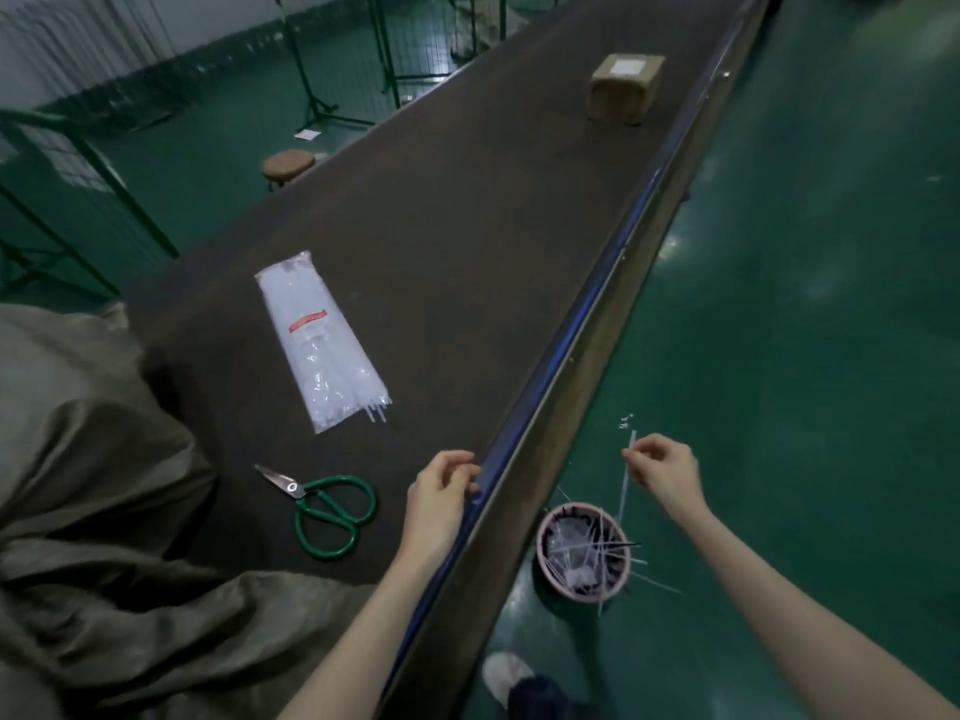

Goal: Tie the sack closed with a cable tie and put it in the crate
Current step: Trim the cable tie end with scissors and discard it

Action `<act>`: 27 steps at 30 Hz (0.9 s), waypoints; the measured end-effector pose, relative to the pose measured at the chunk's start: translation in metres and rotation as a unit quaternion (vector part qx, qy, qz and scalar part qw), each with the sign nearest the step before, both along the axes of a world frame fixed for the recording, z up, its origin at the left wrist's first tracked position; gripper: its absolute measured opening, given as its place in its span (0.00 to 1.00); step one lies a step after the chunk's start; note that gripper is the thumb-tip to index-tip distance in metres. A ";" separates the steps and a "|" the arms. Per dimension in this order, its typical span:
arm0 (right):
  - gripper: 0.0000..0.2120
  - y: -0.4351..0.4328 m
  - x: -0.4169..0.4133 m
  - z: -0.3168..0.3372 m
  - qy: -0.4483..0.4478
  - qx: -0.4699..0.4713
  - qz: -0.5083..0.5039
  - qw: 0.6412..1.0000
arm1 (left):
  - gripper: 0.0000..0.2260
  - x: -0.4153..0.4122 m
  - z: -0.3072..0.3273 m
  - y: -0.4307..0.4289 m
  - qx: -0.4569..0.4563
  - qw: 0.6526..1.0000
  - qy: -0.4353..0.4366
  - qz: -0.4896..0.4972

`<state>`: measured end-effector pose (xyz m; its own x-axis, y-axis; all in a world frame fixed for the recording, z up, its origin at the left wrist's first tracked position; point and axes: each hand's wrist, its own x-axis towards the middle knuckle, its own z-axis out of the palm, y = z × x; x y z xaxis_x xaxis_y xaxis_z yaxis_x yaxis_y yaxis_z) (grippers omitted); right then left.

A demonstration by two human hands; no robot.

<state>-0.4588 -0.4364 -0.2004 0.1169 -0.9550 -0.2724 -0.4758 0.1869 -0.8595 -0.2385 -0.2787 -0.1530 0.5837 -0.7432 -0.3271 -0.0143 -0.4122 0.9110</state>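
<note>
A grey-brown sack [88, 511] lies crumpled at the left end of the dark belt [467, 241]. A clear pack of white cable ties [322, 345] rests on the belt beyond green-handled scissors [327, 511]. My right hand [665, 467] is out over the green floor, pinching a thin white strip of cable tie [623, 485] that hangs above a pink bucket [584, 550]. My left hand [441, 485] hovers at the belt's near edge with loosely curled fingers and nothing in it. No crate is in view.
The pink bucket on the floor holds several cut tie ends. A cardboard box [626, 88] sits far up the belt. A metal rail [571, 356] runs along the belt's right edge. A round stool [288, 166] and green wire racks [67, 200] stand at left.
</note>
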 end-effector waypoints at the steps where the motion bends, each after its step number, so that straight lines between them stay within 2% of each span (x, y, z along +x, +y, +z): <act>1: 0.09 -0.001 -0.001 -0.010 0.025 0.001 0.006 1.000 | 0.08 -0.001 0.002 -0.003 -0.002 1.000 0.001 -0.002; 4: 0.05 -0.003 0.001 -0.033 0.095 0.006 0.027 0.995 | 0.08 -0.001 0.004 -0.011 -0.009 1.000 -0.021 -0.014; 7: 0.02 -0.009 0.002 -0.055 0.138 0.053 0.046 0.988 | 0.08 0.003 0.003 -0.013 -0.009 0.999 -0.033 -0.007; 12: 0.11 -0.017 0.001 -0.070 0.161 0.101 0.027 0.981 | 0.08 0.019 0.004 -0.015 -0.003 0.999 -0.041 0.008; 19: 0.07 -0.031 0.028 -0.043 0.061 0.082 0.005 0.995 | 0.08 0.033 0.014 -0.022 -0.019 0.999 -0.038 0.013; 24: 0.04 -0.028 0.061 -0.004 -0.018 0.029 0.026 0.999 | 0.09 0.040 0.031 -0.019 -0.043 0.998 -0.040 0.011; 27: 0.09 -0.019 0.084 0.020 -0.068 0.015 0.052 0.996 | 0.09 0.047 0.039 -0.013 -0.063 0.996 -0.055 0.019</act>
<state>-0.3752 -0.4558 -0.1802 0.2528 -0.9273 -0.2762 -0.3726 0.1702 -0.9123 -0.1912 -0.2917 -0.1139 0.6394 -0.7511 -0.1645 -0.1042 -0.2966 0.9493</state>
